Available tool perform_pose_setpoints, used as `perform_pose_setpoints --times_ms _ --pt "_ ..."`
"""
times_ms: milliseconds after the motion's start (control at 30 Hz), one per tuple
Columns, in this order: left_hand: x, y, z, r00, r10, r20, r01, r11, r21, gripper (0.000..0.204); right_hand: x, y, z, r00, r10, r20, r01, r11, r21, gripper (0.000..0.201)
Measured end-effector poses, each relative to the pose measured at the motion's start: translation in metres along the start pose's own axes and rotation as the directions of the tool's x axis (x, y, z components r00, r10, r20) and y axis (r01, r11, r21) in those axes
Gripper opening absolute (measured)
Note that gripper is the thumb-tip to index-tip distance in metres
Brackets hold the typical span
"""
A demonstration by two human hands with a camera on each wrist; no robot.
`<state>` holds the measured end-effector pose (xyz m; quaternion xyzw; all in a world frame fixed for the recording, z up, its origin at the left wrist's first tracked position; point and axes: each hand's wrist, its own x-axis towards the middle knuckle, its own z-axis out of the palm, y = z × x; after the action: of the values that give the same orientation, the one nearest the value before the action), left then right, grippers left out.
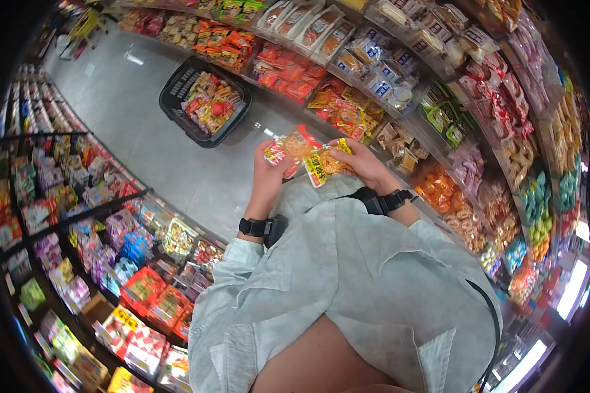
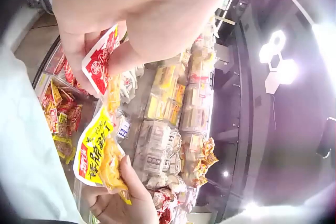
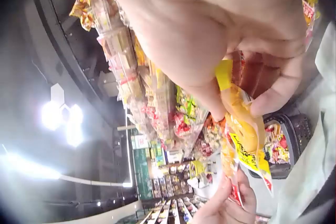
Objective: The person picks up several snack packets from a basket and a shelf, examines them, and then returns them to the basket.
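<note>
In the head view the left hand (image 1: 269, 173) pinches a red-and-white snack packet (image 1: 275, 154) between thumb and fingers. The right hand (image 1: 367, 168) grips a yellow-labelled packet (image 1: 316, 169) with orange contents, held beside the red one in front of the body. Seen from the left wrist, the red packet (image 2: 98, 66) is above the yellow one (image 2: 94, 153), and the two meet or overlap. In the right wrist view the right thumb and fingers pinch the yellow packet (image 3: 247, 129) by its end, with the left hand (image 3: 226, 208) beyond it.
A black basket (image 1: 169, 105) holding many colourful packets stands on the grey floor (image 1: 121, 98) ahead and to the left. Bins of packaged snacks (image 1: 347, 108) line the right side. More shelves of packets (image 1: 131, 242) run along the left.
</note>
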<state>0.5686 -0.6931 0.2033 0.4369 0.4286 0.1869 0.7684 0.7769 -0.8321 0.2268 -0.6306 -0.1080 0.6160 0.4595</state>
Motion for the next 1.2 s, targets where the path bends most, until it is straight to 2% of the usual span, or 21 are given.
perform_pose_setpoints --times_ms 100,233,300,367,400,467,533,633,667,767,800,867,1000,1100,1200 --pt "0.012 0.007 -0.014 0.995 -0.099 0.016 0.1 0.994 -0.051 0.055 -0.011 0.009 0.0 0.994 0.011 -0.108 0.0 0.995 0.095 0.037" --pt "0.054 -0.011 -0.017 0.983 -0.168 0.068 0.166 0.985 0.04 0.059 -0.029 0.022 -0.002 0.948 0.016 -0.317 0.072 0.962 0.265 0.035" --pt "0.076 -0.011 -0.004 0.976 -0.149 0.159 0.144 0.989 0.039 0.066 -0.039 0.031 -0.004 0.925 0.023 -0.38 0.125 0.925 0.358 0.034" --pt "0.091 -0.007 0.023 0.957 -0.095 0.274 0.115 0.992 -0.055 0.076 -0.047 0.036 -0.01 0.911 0.032 -0.411 0.153 0.9 0.407 0.034" --pt "0.104 -0.007 0.034 0.929 -0.096 0.357 0.137 0.986 -0.091 0.089 -0.048 0.039 -0.016 0.904 0.032 -0.427 0.166 0.893 0.419 0.033" --pt "0.123 -0.002 0.063 0.929 -0.145 0.342 0.15 0.989 0.012 0.093 -0.047 0.042 -0.03 0.896 0.02 -0.444 0.204 0.87 0.45 0.034" --pt "0.132 -0.001 0.083 0.922 -0.185 0.341 0.165 0.982 0.087 0.089 -0.038 0.037 -0.049 0.897 -0.014 -0.441 0.251 0.839 0.483 0.034" --pt "0.133 0.001 0.108 0.858 -0.307 0.412 0.166 0.925 0.342 0.075 -0.019 0.022 -0.078 0.924 -0.076 -0.376 0.282 0.799 0.531 0.035" --pt "0.136 -0.013 0.112 0.846 -0.333 0.417 0.191 0.919 0.346 0.056 -0.011 0.018 -0.087 0.941 -0.089 -0.326 0.262 0.801 0.538 0.038" --pt "0.128 -0.005 0.134 0.716 -0.465 0.521 0.237 0.864 0.445 0.046 0.005 0.006 -0.112 0.971 -0.092 -0.219 0.199 0.817 0.541 0.047" --pt "0.124 0.001 0.141 0.73 -0.468 0.498 0.257 0.863 0.435 0.042 0.008 0.001 -0.117 0.975 -0.073 -0.21 0.176 0.828 0.532 0.052" --pt "0.145 -0.018 0.137 0.748 -0.495 0.442 0.301 0.846 0.44 0.042 0.015 -0.007 -0.137 0.983 -0.042 -0.176 0.117 0.889 0.443 0.064" --pt "0.163 -0.022 0.153 0.815 -0.469 0.34 0.331 0.859 0.391 0.045 0.016 -0.017 -0.171 0.974 -0.074 -0.212 0.156 0.903 0.4 0.052" --pt "0.172 -0.021 0.166 0.836 -0.386 0.39 0.268 0.907 0.323 0.05 0.017 -0.019 -0.185 0.975 -0.099 -0.198 0.172 0.902 0.395 0.044" --pt "0.189 -0.029 0.164 0.795 -0.416 0.44 0.254 0.889 0.381 0.053 0.019 -0.024 -0.185 0.971 -0.098 -0.217 0.188 0.874 0.448 0.038"
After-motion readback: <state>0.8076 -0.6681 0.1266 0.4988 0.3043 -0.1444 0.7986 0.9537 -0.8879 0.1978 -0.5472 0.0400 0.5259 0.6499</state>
